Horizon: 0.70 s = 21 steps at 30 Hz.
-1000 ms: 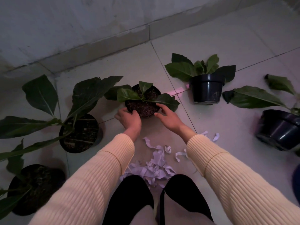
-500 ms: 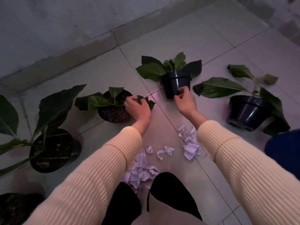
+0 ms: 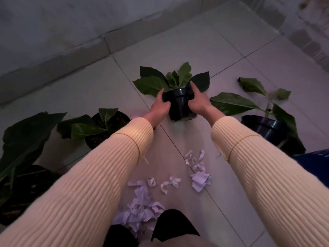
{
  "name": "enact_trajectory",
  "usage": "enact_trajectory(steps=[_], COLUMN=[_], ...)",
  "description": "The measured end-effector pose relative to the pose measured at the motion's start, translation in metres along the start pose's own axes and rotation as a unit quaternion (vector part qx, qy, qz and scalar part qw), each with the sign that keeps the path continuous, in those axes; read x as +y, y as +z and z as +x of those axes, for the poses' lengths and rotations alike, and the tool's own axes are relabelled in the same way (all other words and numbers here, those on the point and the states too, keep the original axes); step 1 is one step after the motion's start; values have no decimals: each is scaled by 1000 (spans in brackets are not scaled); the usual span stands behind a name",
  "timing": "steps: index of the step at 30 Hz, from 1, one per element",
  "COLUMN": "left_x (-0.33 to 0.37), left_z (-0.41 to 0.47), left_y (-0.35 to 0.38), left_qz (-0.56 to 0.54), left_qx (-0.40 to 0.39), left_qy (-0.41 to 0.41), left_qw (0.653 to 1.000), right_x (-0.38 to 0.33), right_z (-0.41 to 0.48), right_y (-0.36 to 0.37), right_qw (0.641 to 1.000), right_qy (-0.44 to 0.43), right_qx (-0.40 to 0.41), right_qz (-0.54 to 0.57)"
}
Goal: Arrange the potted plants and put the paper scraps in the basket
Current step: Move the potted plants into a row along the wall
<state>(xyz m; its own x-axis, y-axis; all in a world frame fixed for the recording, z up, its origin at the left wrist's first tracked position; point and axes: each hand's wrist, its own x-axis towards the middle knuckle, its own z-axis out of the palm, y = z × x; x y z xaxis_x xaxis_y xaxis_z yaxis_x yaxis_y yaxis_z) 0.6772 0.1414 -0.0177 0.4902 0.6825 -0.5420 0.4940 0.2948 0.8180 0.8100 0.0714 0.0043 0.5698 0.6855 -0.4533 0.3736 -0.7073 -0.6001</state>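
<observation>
A small black pot with a leafy plant (image 3: 179, 106) stands on the floor tiles in the middle. My left hand (image 3: 159, 106) grips its left side and my right hand (image 3: 197, 102) grips its right side and rim. To the left sits a wide pot of soil with a low plant (image 3: 106, 125). A larger black pot with a drooping plant (image 3: 265, 127) stands to the right. White paper scraps (image 3: 140, 207) lie in a heap by my feet, with more torn paper pieces (image 3: 198, 173) to the right. A blue basket edge (image 3: 315, 163) shows at the right.
Two big-leaved plants in dark pots (image 3: 23, 168) crowd the left edge. A grey wall with a tiled skirting (image 3: 71, 56) runs along the back. My black shoes (image 3: 172, 227) are at the bottom, touching the scrap heap.
My left hand left the wide soil pot and joined my right hand on the small black pot. The view has swung to the right.
</observation>
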Motion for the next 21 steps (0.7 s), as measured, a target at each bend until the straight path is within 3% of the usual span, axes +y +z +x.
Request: enact_trajectory(steps=[5, 12, 21], left_x=[2, -11, -35], left_z=[7, -10, -37], left_y=[2, 7, 3], left_qz=[-6, -40, -71], left_qx=[-17, 36, 50], left_qy=[-5, 22, 31], left_qw=[1000, 998, 996], right_x=[4, 18, 37], right_z=[-5, -30, -64], right_y=[7, 26, 53], right_qw=[998, 988, 981], right_qy=[-34, -32, -31], right_qx=[46, 146, 149], right_qz=[-12, 31, 122])
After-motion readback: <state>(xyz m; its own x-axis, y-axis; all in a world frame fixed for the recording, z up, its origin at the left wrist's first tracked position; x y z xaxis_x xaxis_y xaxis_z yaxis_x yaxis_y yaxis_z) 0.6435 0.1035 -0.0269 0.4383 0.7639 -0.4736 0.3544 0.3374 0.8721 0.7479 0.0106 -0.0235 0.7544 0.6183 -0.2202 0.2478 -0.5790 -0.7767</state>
